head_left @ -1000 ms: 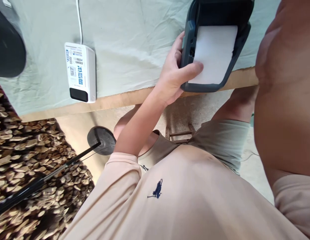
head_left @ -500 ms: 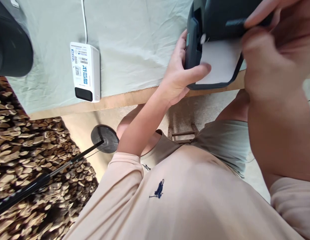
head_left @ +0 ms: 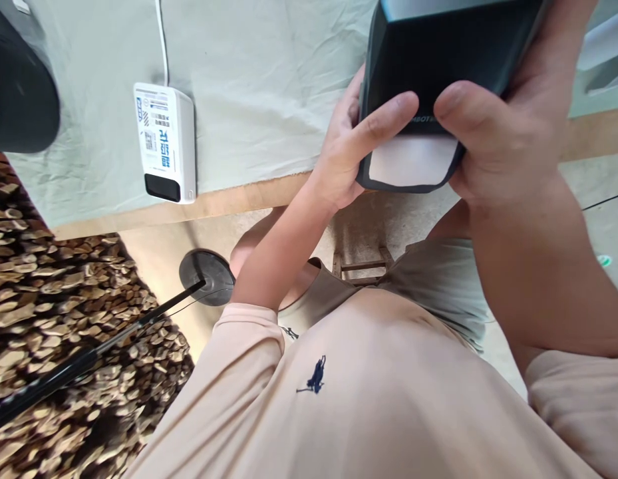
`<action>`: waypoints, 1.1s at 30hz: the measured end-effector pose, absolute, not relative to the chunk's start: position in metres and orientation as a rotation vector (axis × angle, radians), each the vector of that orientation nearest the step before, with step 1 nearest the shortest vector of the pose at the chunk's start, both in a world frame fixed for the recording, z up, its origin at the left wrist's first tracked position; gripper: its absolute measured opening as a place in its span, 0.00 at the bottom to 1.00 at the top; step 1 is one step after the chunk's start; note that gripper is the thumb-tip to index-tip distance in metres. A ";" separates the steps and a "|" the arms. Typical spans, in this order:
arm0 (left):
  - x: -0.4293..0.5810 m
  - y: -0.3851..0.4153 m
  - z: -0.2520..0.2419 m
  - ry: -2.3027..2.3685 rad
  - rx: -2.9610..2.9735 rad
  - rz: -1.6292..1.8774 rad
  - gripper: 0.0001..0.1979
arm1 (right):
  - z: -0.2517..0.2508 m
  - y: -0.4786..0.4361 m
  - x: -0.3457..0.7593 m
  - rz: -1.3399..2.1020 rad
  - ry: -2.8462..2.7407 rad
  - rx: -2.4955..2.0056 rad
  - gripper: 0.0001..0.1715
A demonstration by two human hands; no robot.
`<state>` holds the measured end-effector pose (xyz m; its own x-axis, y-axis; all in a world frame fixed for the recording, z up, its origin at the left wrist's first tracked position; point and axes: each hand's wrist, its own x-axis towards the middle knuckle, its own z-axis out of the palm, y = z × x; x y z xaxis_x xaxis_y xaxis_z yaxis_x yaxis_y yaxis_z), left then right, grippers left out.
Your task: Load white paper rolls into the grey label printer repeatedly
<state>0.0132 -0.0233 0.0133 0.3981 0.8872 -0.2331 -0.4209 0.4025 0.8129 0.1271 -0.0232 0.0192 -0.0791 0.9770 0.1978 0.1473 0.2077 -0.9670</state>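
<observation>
L hand [head_left: 356, 143] grips the L side of the dark device [head_left: 433, 80], approx. 1 o'clock, over the desk [head_left: 269, 120] edge; R hand [head_left: 508, 140] now grips its R side. The lid [head_left: 453, 46] now covers most of the white sheet [head_left: 413, 161], so closing seems nearly done. Farther, at 10 o'clock, a white box [head_left: 176, 143] lies w/ cable [head_left: 161, 40].

Hands [head_left: 351, 146] [head_left: 513, 150] gripping dark device [head_left: 448, 60], white box [head_left: 163, 143] on table [head_left: 259, 100]
</observation>
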 end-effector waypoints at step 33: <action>0.007 -0.013 -0.019 0.881 0.595 0.928 0.17 | 0.023 -0.040 0.132 0.856 -1.512 -1.266 0.34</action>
